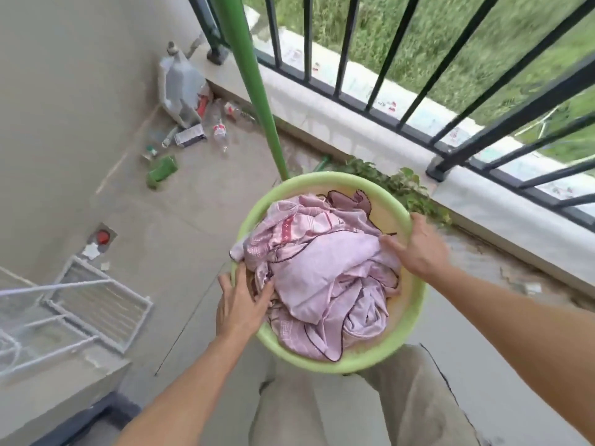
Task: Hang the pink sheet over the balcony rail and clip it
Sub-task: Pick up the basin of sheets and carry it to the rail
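Sheet: pink sheet (325, 272), crumpled and soft, dark piping, heaped in my round green plastic basin (409, 329).
Left hand (240, 304): fingers spread, pressed on cloth at the near-left rim.
Right hand (415, 246): gripping the right rim, thumb on fabric.
Rail: dark metal balcony rail (399, 101), upright bars, beyond the basin.
Room: bare concrete floor (180, 220) left.

A: Bare concrete floor (199, 220), plain grey wall (64, 91) on the left, bottles and rubbish (190, 104) piled in the far corner.

B: Yep, green pole (254, 85) there too, grass (450, 37) outside, flat daylight.
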A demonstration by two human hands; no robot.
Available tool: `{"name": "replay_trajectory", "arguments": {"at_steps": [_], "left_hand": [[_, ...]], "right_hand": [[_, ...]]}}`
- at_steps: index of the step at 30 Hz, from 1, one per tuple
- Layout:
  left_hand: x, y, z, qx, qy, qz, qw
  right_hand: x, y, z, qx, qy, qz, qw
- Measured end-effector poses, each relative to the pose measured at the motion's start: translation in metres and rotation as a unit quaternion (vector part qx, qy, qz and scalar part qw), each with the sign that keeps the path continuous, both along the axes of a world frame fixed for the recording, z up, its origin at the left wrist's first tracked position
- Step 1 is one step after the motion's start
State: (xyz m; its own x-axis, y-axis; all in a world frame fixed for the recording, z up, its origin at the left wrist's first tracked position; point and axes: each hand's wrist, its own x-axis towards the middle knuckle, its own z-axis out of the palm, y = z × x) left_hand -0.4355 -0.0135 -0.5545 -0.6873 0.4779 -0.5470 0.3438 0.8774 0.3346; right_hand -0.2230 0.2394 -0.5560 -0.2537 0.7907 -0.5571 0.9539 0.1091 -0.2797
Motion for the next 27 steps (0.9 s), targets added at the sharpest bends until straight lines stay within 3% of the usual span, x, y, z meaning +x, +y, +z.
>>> {"name": "replay_trajectory", "arguments": {"at_steps": [6, 12, 14, 17, 19, 22, 24, 27], "left_hand": [[-0.058, 0.043, -0.112, 0.018, -0.004, -0.060, 0.998], [-0.075, 0.065, -0.158, -0.007, 0.031, -0.097, 0.995], [-0.073, 0.066, -0.156, 0.009, 0.058, -0.086, 0.995], [-0.068, 0.081, -0.139, 0.119, 0.137, -0.103, 0.978], [-0.061, 0.098, -0.130, 0.166, 0.133, -0.178, 0.961], [-0.056, 0.110, -0.135, 0.077, 0.084, -0.282, 0.953], [-0.060, 0.113, -0.136, 0.046, 0.069, -0.281, 0.956], [-0.060, 0.119, -0.116, 0.108, 0.065, -0.262, 0.957]], "right_hand": [[-0.031, 0.013, -0.111, 0.001, -0.005, -0.097, 0.995], [-0.039, 0.015, -0.157, 0.038, 0.015, -0.128, 0.991], [-0.039, 0.007, -0.155, 0.091, 0.016, -0.087, 0.992], [-0.057, -0.006, -0.138, 0.183, 0.092, 0.034, 0.978], [-0.077, -0.014, -0.129, 0.123, 0.137, 0.114, 0.976], [-0.097, -0.015, -0.129, -0.033, 0.049, 0.176, 0.983], [-0.101, -0.011, -0.125, -0.006, 0.042, 0.189, 0.981], [-0.090, -0.005, -0.106, 0.067, 0.106, 0.193, 0.973]]}}
